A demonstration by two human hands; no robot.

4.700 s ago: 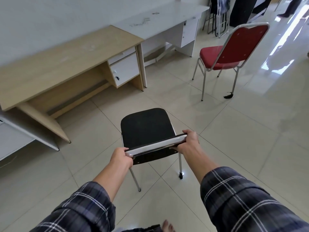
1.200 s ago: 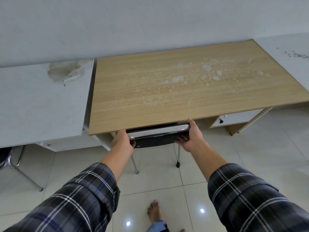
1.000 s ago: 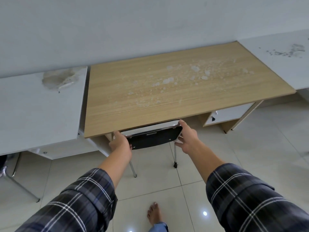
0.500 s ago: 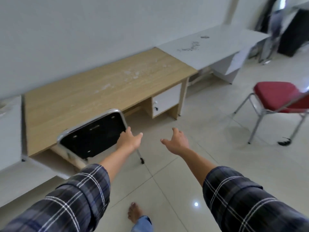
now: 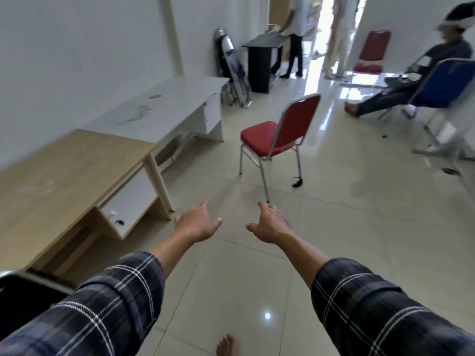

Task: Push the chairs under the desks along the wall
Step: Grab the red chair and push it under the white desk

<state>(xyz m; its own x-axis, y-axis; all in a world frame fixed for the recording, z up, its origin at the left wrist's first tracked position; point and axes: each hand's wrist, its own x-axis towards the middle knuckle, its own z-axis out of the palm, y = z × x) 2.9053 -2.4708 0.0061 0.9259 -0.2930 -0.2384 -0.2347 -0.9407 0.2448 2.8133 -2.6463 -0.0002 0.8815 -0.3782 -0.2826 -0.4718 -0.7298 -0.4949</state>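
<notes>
A red padded chair [image 5: 276, 136] with chrome legs stands free on the tiled floor, out from the white desk [image 5: 164, 109] along the left wall. Nearer stands the wooden desk [image 5: 59, 176]. The black chair's back [image 5: 23, 291] shows at the bottom left edge, tucked against that wooden desk. My left hand [image 5: 196, 223] and my right hand [image 5: 270, 223] reach forward over the floor, both empty with fingers spread. They are well short of the red chair.
Folded chairs [image 5: 232, 70] lean on the wall beyond the white desk, beside a black table [image 5: 262, 60]. A person sits on a blue chair [image 5: 442, 83] at the right. Two people stand near the doorway. Another red chair [image 5: 372, 52] stands far back. My bare foot [image 5: 226, 346] is below.
Both hands pushed the black chair under the wooden desk, then let go of its back. The view has swung right along the wall, so the red chair is now ahead.
</notes>
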